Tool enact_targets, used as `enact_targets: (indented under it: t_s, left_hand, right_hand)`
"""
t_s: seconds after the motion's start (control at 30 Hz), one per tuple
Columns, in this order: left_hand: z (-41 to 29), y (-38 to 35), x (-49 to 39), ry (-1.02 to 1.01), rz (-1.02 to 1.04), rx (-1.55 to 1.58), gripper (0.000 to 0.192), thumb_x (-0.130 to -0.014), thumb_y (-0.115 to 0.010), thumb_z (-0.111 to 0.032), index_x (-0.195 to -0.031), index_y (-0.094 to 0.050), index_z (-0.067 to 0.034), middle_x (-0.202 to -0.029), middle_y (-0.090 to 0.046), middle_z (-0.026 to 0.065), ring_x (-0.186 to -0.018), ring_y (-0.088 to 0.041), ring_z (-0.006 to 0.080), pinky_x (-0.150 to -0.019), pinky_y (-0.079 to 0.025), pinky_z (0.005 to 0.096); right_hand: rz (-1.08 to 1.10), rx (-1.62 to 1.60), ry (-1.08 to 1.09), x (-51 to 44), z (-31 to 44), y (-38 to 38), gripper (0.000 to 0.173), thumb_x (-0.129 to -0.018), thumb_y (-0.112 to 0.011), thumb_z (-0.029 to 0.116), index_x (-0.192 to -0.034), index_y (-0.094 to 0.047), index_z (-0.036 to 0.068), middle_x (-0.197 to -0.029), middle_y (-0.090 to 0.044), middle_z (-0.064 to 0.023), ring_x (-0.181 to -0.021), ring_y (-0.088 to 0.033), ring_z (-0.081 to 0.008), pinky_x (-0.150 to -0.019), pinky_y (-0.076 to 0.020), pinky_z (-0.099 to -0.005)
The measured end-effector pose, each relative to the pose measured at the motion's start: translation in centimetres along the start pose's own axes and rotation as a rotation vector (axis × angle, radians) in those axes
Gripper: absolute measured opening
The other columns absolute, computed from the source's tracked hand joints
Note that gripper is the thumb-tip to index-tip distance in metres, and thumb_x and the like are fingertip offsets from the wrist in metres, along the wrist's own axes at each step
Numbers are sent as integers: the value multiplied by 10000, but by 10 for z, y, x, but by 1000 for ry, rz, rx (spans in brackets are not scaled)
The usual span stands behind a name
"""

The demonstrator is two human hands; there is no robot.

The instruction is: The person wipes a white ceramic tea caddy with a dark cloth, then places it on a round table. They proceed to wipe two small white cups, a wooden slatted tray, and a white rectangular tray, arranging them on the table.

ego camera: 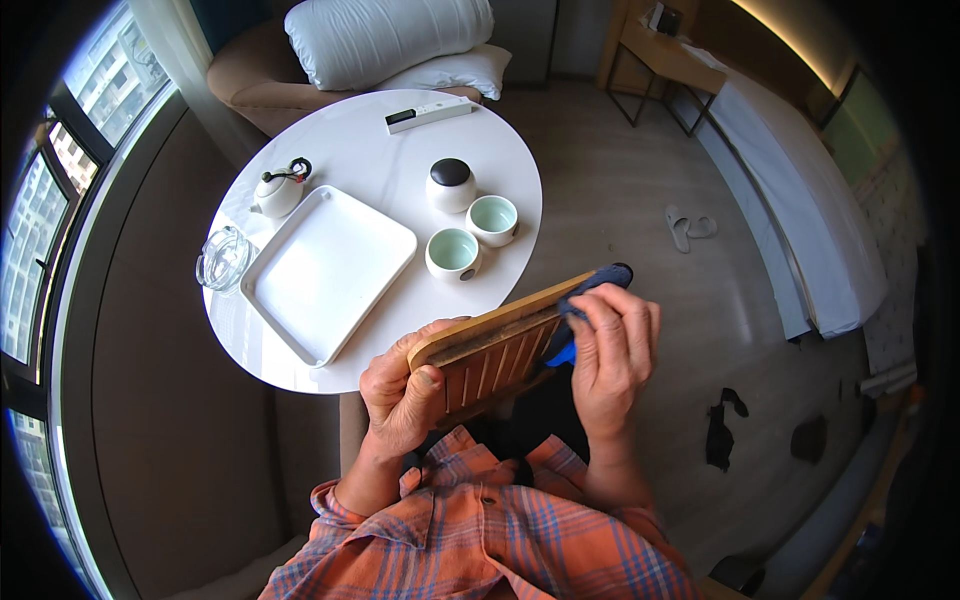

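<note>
A wooden slatted tea tray (487, 369) is tilted up on edge in front of my shirt, beside the near edge of the table. My left hand (401, 394) grips its left end, thumb on the slatted face. Pinched in the fingers of my right hand (619, 341) is a dark blue cloth (611, 276), pressed over the rim at the tray's right end. A bright blue patch shows below those fingers; whether it belongs to the cloth I cannot tell. The lower edge of the tray is partly in shadow.
The round white table (360, 142) bears a white plastic tray (330, 266), a teapot (279, 193), a glass ashtray (223, 259), two cups (454, 251), a lidded jar (451, 187) and a white box (427, 115). Slippers (679, 227) lie on the floor to the right, near a bed (802, 195).
</note>
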State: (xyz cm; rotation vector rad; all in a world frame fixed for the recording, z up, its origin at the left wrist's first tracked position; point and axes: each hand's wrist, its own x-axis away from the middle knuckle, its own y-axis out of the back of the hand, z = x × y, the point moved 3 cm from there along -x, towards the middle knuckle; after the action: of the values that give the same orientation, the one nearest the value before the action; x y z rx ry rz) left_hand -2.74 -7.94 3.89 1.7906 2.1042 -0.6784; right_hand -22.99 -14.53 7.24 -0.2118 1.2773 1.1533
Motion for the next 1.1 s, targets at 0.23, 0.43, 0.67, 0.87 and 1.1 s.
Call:
enact_targets:
  t_s: [0.23,0.43,0.67,0.87,1.1]
  left_hand:
    - [-2,-5,-1,-18,51,-78,454,-1039,-589,-242,-1299,-593,130,-1220,-701,196,-1101,-676,229,-991,-508,339]
    - [0,-12,-2,2,71,-94,459,-1042,-586,-238,-1329,-574,120,-1213,-705,189,-1108,-673,226,-983,-516,330]
    - [2,-6,-1,25,31,-69,444,-1045,-580,-229,-1319,-582,120,-1209,-705,191,-1102,-674,222,-984,-514,331]
    - [4,8,0,-3,29,-34,466,-1040,-590,-246,-1296,-582,143,-1223,-691,211,-1097,-668,238,-988,-508,357]
    - [4,9,-2,-14,-36,28,499,-1035,-604,-288,-1272,-593,150,-1206,-689,208,-1092,-660,237,-983,-504,361]
  right_hand:
    - [0,11,15,0,-4,1,237,-801,-743,-57,-1028,-690,-12,-1036,-648,-107,-861,-600,-289,-725,-514,-397]
    - [5,-203,87,9,25,-11,286,-774,-768,-46,-1052,-706,-20,-1048,-653,-119,-866,-617,-284,-691,-529,-368]
    - [38,-231,22,6,18,-15,185,-846,-738,-12,-1028,-708,2,-1015,-661,-109,-866,-611,-276,-720,-510,-366]
    - [-6,32,-60,6,-22,-7,189,-840,-718,-50,-1022,-705,-2,-1039,-654,-115,-909,-619,-299,-753,-526,-406]
    - [-203,28,-178,2,-37,16,143,-900,-676,-44,-1042,-687,-30,-1014,-669,-143,-916,-644,-297,-758,-534,-389]
